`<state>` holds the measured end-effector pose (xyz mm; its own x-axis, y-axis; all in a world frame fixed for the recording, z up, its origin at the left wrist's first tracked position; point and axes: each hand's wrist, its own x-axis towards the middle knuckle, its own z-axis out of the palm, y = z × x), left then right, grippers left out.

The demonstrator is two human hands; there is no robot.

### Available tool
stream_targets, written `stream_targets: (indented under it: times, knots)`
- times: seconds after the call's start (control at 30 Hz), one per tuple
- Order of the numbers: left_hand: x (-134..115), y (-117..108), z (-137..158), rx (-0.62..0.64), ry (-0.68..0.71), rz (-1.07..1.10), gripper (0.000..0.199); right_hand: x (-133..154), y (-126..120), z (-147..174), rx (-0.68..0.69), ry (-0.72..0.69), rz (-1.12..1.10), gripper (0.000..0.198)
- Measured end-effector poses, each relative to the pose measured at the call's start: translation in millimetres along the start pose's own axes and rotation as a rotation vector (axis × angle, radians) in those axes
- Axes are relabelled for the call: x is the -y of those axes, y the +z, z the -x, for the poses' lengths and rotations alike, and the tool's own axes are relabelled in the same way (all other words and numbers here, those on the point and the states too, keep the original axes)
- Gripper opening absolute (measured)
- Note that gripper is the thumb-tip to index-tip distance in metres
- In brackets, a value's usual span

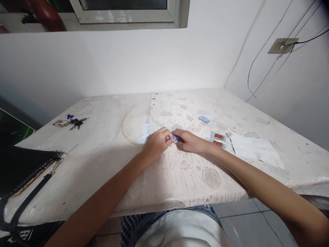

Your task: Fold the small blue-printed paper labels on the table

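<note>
Near the middle of the table, a small blue-and-white packet (176, 138) is between my two hands. My left hand (158, 142) pinches its left end with thumb and fingertips. On the other side my right hand (187, 140) grips it, fingers curled around the right end. Most of the packet is hidden by the fingers. White paper pieces (143, 138) lie just left of my left hand. Beyond my right hand rests a blue-and-white striped piece (204, 119). A clear blister pack (216, 140) with two reddish-brown pieces lies beside my right forearm.
A white cloth or tissue (257, 150) is spread on the right of the table (167, 185). Keys (77, 122) lie at the left. A black bag (28, 171) with a strap (31, 197) occupies the left edge. Tiny scraps (153, 98) sit near the wall.
</note>
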<state>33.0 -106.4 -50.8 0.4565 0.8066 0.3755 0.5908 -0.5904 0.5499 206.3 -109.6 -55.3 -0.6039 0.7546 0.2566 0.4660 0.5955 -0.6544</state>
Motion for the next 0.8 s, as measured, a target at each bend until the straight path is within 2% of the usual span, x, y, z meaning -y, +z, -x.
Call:
stream_targets:
  times: [0.1, 0.37, 0.57, 0.7, 0.8]
  knots:
    - [-0.3, 1.2, 0.3, -0.025, -0.052, -0.044, 0.012, 0.3, -1.5, 1.5, 0.024, 0.013, -0.004, 0.035]
    - [-2.0, 7.5, -0.4, -0.022, -0.102, 0.107, 0.011, 1.5, 1.1, 1.6, 0.008, 0.011, 0.019, 0.025]
    - [1.2, 0.3, 0.7, 0.076, -0.172, 0.208, 0.015, 3.0, 0.5, 1.9, 0.002, 0.013, 0.027, 0.027]
    - [2.6, 2.5, 0.7, 0.1, -0.124, 0.162, 0.015, 3.0, 1.0, 1.7, 0.002, 0.008, 0.022, 0.025]
    - [-1.0, 2.1, 0.1, 0.112, -0.064, 0.05, 0.015, 1.3, 2.5, 1.6, -0.005, 0.003, 0.024, 0.025]
